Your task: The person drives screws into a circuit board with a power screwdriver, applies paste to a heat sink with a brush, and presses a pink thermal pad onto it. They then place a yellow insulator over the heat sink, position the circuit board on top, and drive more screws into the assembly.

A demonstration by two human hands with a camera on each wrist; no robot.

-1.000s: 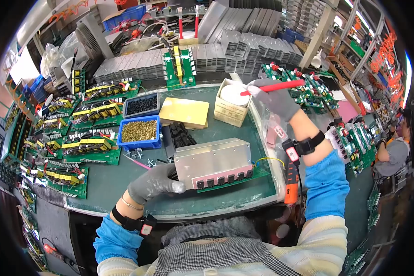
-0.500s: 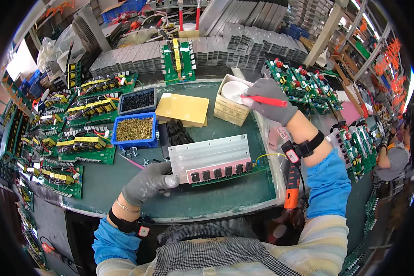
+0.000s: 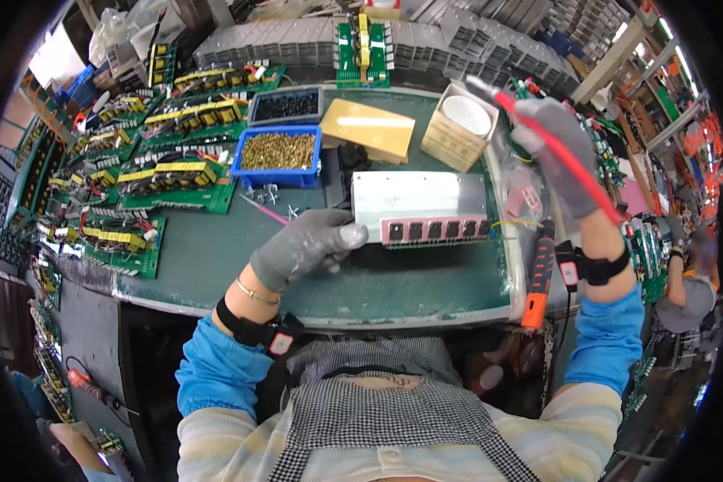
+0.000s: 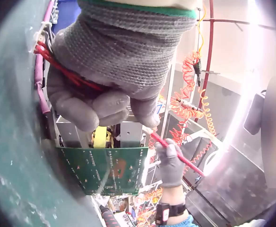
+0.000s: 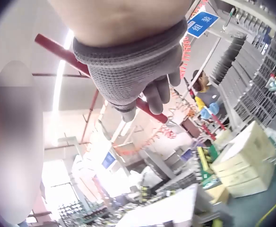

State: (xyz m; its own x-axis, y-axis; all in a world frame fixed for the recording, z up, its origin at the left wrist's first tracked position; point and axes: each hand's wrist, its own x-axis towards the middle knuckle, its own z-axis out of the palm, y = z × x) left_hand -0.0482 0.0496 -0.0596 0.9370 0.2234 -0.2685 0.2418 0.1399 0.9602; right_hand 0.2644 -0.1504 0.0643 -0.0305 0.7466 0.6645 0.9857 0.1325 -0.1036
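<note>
On the bench [image 3: 426, 297], the metal block [image 3: 418, 193] with its green circuit board [image 4: 105, 172] sits between 2 and 3 o'clock from the left grip [image 3: 301, 247], which clasps its left end; the fingertips are partly hidden. The step looks like dabbing paste onto the block: best keep it tilted, bright face towards the person, and steady it, as held from one end it would likely twist under pressure.

The right grip [image 3: 566, 153], fingers curled round a red-handled tool [image 3: 590, 191], is clear of the block at its 2 to 3 o'clock; the pale tip points to 10 or 11. The white tub [image 3: 467, 115] lies at the block's 1 o'clock. A light, even load seems wise, avoiding smears on the black components [image 3: 435, 230] along the 6 o'clock edge.
</note>
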